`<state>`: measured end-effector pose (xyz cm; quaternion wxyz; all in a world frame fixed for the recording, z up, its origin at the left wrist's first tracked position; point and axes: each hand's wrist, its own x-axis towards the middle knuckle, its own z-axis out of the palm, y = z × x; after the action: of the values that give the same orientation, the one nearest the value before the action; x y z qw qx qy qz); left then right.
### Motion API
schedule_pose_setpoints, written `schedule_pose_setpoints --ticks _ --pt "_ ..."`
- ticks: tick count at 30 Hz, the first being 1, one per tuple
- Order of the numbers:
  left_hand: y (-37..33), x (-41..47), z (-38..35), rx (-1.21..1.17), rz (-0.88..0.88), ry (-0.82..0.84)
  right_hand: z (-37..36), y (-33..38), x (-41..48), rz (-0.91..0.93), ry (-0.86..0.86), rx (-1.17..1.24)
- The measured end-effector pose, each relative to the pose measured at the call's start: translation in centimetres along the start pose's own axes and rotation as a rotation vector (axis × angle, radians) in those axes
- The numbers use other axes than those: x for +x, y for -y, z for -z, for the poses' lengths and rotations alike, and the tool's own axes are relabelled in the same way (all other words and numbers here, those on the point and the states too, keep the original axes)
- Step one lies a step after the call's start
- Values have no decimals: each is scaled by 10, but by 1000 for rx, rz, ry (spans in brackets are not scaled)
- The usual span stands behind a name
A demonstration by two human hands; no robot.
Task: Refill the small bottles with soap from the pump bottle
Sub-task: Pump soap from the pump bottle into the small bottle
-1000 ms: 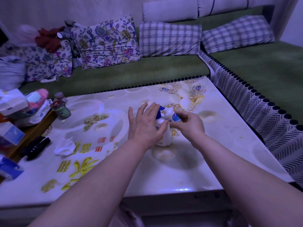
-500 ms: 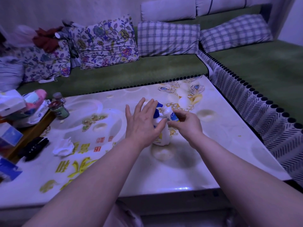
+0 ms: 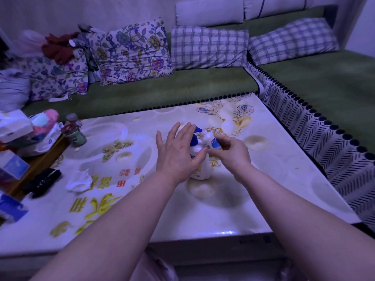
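Hardly anything moved since a second ago: both hands sit a touch higher in view, pose unchanged. Left grip (image 3: 178,153), a bare hand, stays flat with fingers straight and spread, palm over the blue pump head (image 3: 195,138) of the white plastic pump bottle (image 3: 203,169); nothing is curled round it, and the thumb lies against the bottle's shoulder. Right grip (image 3: 233,155) pinches the small white plastic bottle with blue-and-yellow label (image 3: 210,139) at its lower body, tilted, with the neck pointing up-left to the spout. Whether the neck touches the spout, can't tell, as the fingers block it. Pump bottle stands upright near the middle of the glossy patterned tabletop (image 3: 253,199), well apart from every edge; the small bottle is off the tabletop, held just beside the pump head. Handling guess: small bottle is light, stiff, smooth, likely slippery once soapy, so hold it round the body below the neck and keep the mouth clear. Pump bottle looks heavier and steady on its base, but the narrow top could tip it if pressed off-centre, so push straight down. Crumpled white tissue (image 3: 79,180) lies toward the left edge.
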<state>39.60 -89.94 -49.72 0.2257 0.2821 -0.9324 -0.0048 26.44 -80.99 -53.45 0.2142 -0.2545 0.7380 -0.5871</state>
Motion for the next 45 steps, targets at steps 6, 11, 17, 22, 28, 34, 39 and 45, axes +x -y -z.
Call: schedule_pose_setpoints --ticks 6,11,17,22,28,34,39,45 --pt "-3 2 2 3 10 12 -1 -1 2 5 -2 8" --pt "-2 2 1 -8 16 3 1 4 -1 4 -3 3" --pt "-3 0 1 -5 5 22 4 2 1 -10 -2 -33" --pt "-2 2 4 35 -15 35 3 -1 2 -6 -15 -53" --pt "3 4 7 38 -48 40 1 0 2 -18 8 -20" --pt "3 3 6 31 -38 37 -1 1 1 -25 16 -14" --pt "2 1 5 10 -27 39 0 0 0 -22 23 -16" --pt "1 1 6 13 -25 45 1 0 0 -8 11 -14"
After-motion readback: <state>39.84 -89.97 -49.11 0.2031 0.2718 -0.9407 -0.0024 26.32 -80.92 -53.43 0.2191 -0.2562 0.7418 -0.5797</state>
